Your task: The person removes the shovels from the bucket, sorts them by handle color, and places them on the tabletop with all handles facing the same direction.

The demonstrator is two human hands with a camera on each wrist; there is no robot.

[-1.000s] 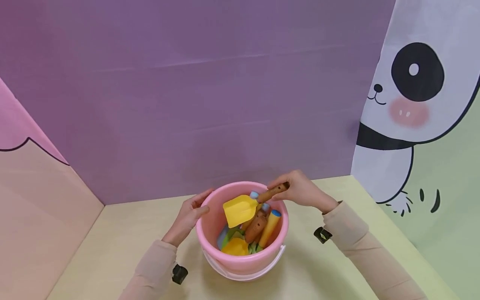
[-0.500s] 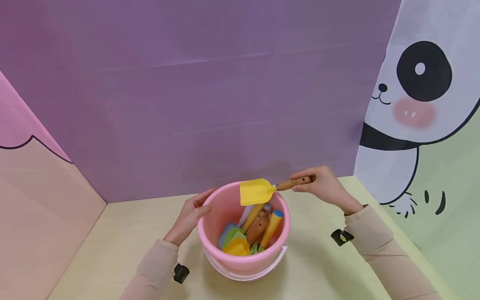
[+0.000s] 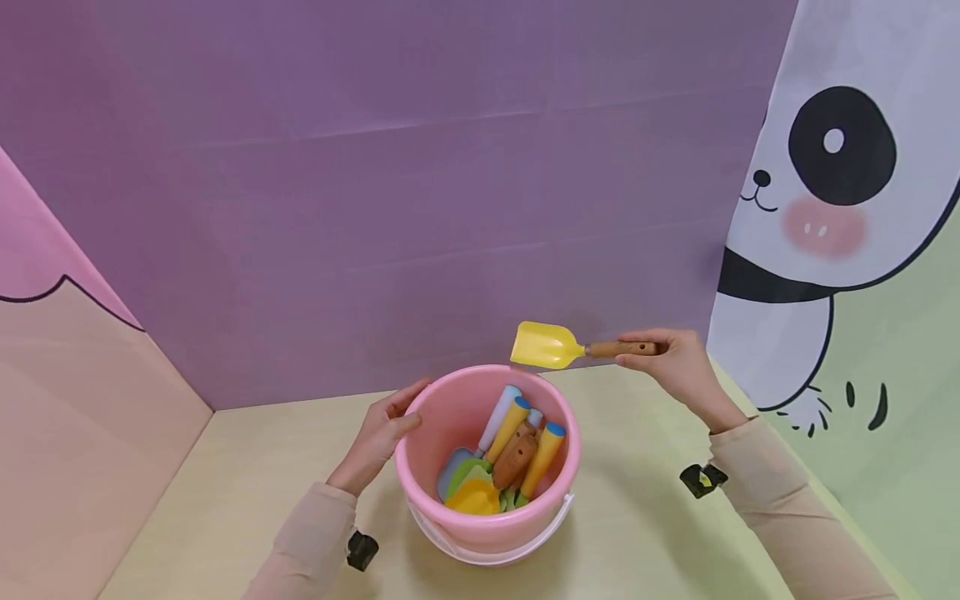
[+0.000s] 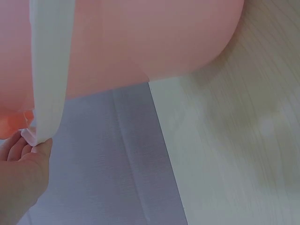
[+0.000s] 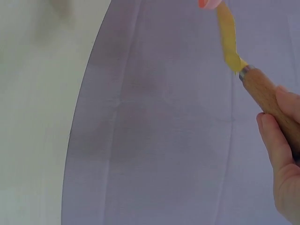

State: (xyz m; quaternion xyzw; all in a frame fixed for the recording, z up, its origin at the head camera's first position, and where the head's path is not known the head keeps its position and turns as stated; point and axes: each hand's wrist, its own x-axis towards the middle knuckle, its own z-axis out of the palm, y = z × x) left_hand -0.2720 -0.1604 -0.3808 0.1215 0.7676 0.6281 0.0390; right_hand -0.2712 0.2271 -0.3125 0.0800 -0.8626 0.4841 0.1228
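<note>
My right hand (image 3: 682, 367) pinches the brown wooden handle (image 3: 624, 348) of a toy shovel with a yellow blade (image 3: 546, 345), held level above the back right of a pink bucket (image 3: 487, 529). In the right wrist view the shovel (image 5: 260, 86) is seen edge-on, thumb and fingers round its handle. My left hand (image 3: 377, 437) grips the bucket's left rim, thumb over the edge. The left wrist view shows that hand (image 4: 26, 171) at the rim beside the bucket's white carrying handle (image 4: 49, 70). Inside the bucket lie several toy tools, with yellow handles (image 3: 543, 460), brown handles (image 3: 513, 461) and a yellow blade (image 3: 474, 496).
The bucket stands on a pale wooden table (image 3: 262, 467). A purple wall (image 3: 420, 208) rises right behind it. At the right is a panel with a painted panda (image 3: 832, 225), at the left a pink and peach panel (image 3: 67, 400).
My right hand has lifted the yellow shovel out of the bucket and carried it up and to the right, over the back rim. The left hand has stayed on the rim.
</note>
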